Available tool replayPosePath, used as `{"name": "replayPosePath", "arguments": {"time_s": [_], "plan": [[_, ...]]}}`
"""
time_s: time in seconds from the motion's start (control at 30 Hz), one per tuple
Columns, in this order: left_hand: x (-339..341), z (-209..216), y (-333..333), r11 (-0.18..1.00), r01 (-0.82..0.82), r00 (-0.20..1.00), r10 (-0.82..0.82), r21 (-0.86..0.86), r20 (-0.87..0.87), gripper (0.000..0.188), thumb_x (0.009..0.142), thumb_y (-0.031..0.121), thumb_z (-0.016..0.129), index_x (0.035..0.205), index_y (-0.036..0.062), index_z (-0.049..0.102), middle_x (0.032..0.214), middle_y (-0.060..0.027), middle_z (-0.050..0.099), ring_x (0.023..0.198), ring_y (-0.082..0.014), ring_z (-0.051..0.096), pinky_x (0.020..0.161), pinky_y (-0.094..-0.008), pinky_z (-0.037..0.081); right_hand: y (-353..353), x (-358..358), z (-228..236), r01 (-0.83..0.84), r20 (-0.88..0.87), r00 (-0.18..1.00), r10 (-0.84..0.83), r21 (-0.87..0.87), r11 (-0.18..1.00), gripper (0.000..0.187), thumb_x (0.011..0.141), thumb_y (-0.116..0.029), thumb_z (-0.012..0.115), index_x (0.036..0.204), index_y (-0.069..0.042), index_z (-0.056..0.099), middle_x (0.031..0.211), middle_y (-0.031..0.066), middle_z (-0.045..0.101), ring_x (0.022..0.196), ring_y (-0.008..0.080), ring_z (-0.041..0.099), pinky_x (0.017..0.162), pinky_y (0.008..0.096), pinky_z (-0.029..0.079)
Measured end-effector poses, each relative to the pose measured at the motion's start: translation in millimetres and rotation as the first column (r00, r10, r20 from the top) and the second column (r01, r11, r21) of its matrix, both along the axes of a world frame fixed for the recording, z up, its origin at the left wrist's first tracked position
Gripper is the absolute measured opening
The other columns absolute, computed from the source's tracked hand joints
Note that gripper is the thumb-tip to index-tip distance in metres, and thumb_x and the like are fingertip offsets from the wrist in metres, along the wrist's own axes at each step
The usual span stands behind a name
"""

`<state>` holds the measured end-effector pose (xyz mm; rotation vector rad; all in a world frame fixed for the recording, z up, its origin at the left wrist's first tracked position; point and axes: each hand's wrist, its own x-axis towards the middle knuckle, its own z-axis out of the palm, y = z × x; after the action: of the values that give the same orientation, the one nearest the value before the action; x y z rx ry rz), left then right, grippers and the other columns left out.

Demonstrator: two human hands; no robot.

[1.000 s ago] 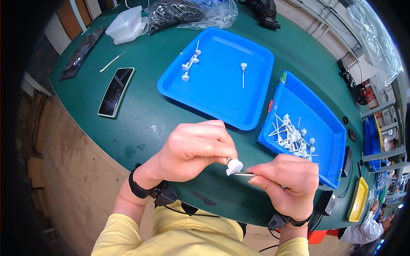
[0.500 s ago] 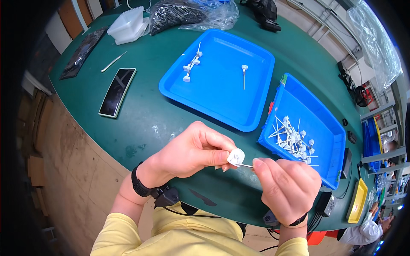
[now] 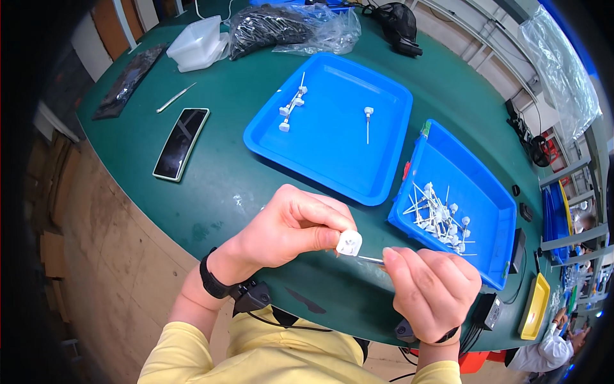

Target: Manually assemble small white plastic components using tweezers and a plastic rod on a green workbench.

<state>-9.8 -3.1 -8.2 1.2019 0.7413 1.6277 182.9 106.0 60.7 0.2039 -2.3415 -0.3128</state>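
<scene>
Between the thumb and fingers of my left hand [image 3: 294, 224] is a small white plastic piece [image 3: 349, 243], its rounded face marked with small recesses. My right hand [image 3: 435, 288] pinches a thin metal rod-like tool [image 3: 371, 260]; most of its length is hidden by the fingers. The tool's tip lies at the lower right edge of the white piece, and I cannot tell whether they touch. Beyond my hands, a blue tray [image 3: 326, 157] carries several white-headed pins with thin stems on its left and a single pin [image 3: 368, 115] on its right.
A deeper blue bin [image 3: 489, 185] to the right holds a heap of white-headed pins [image 3: 441, 217]. At left lie a phone [image 3: 181, 144], a thin pointed tool [image 3: 176, 98] and a dark flat packet [image 3: 131, 80]. White containers [image 3: 197, 45] and a plastic bag of dark parts [image 3: 275, 31] are at the back.
The white piece has turned in my left hand and shifted slightly left. The tool's tip has moved from its face to its lower edge. The whole view has shifted a little.
</scene>
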Motion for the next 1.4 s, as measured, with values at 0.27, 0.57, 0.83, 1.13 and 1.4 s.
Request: {"name": "replayPosePath", "arguments": {"time_s": [0.27,0.57,0.83,1.13,1.4], "plan": [[3.5,5.7,1.3,0.998,-0.016,0.996,0.021,0.063,-0.089,0.014,0.082,-0.009,0.062,0.094,-0.0057,0.069,0.086,-0.0114,0.065,0.077,-0.0152,0.059,0.069,-0.0270,0.048,-2.6,1.4,-2.6,-0.023,-0.018,1.000,0.022,-0.050,0.998,0.022,0.068,-0.006,0.063,0.088,0.001,0.070,0.076,0.0045,0.064,0.063,0.0129,0.055,0.054,0.0212,0.039],[7.8,-4.1,6.9,0.999,0.045,0.997,-0.047,0.029,0.058,0.014,0.086,-0.006,0.061,0.098,-0.0053,0.069,0.086,-0.0107,0.064,0.076,-0.0144,0.058,0.067,-0.0268,0.047,2.1,-4.0,-3.8,-0.020,-0.015,1.000,0.020,-0.009,1.000,0.024,0.068,-0.007,0.064,0.089,0.002,0.070,0.076,0.0050,0.064,0.062,0.0140,0.055,0.053,0.0220,0.040],[18.8,7.6,27.3,0.963,-0.258,0.929,0.226,-0.075,-0.294,0.014,0.084,0.001,0.066,0.096,-0.0029,0.070,0.086,-0.0097,0.067,0.078,-0.0164,0.063,0.069,-0.0277,0.050,12.5,29.2,29.9,-0.016,-0.287,0.952,-0.109,-0.401,0.916,0.033,0.069,-0.022,0.078,0.093,0.000,0.071,0.076,0.0069,0.069,0.061,0.0195,0.061,0.053,0.0279,0.047],[82.8,13.8,148.2,0.888,-0.262,0.423,0.459,0.379,-0.781,0.035,0.078,0.008,0.069,0.112,0.0009,0.063,0.112,-0.0180,0.063,0.105,-0.0344,0.059,0.090,-0.0408,0.048,20.5,68.4,44.2,-0.132,-0.540,0.787,-0.297,-0.618,0.775,0.036,0.072,-0.024,0.078,0.092,0.005,0.069,0.066,0.0083,0.064,0.062,0.0187,0.060,0.057,0.0266,0.043],[-21.4,-19.9,214.8,0.468,-0.877,-0.010,0.213,0.110,-0.977,0.029,0.084,0.026,0.066,0.091,-0.0016,0.065,0.109,-0.0255,0.060,0.104,-0.0404,0.056,0.082,-0.0514,0.049,17.1,81.2,56.7,-0.198,-0.551,0.766,-0.331,-0.693,0.693,0.035,0.073,-0.024,0.077,0.090,0.005,0.068,0.068,0.0093,0.066,0.062,0.0188,0.061,0.058,0.0265,0.046]]}}
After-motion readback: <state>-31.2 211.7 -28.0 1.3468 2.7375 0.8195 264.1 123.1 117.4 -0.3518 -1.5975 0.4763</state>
